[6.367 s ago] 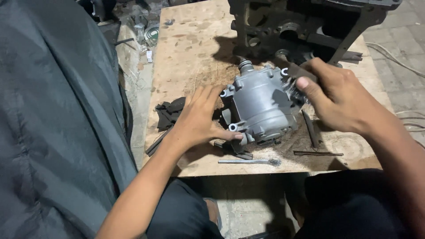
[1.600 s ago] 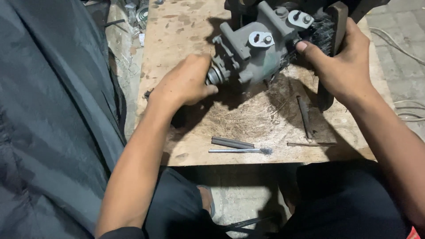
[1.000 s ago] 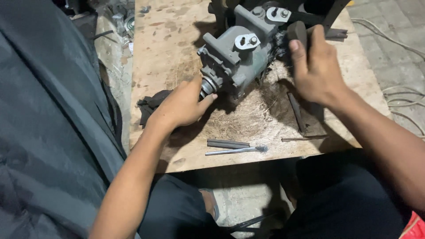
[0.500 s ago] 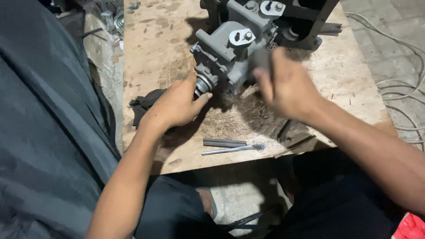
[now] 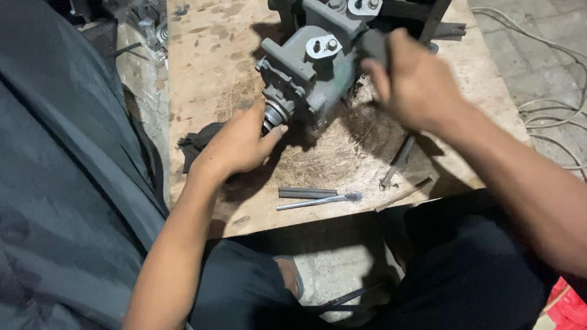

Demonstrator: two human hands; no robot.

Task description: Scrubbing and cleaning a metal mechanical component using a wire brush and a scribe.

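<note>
Both hands (image 5: 241,143) on pump (image 5: 312,64), mid-board.

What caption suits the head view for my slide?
Left hand steadies a grey metal pump housing on a stained wooden board; blurred right hand at its side.

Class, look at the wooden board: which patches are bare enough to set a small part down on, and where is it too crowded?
Bare wood lies on the wooden board to the left of the grey machine housing, and at the right edge past the right hand. It is crowded under the housing, around the left hand, and at the near edge, where the dark rod and small brush lie.
</note>
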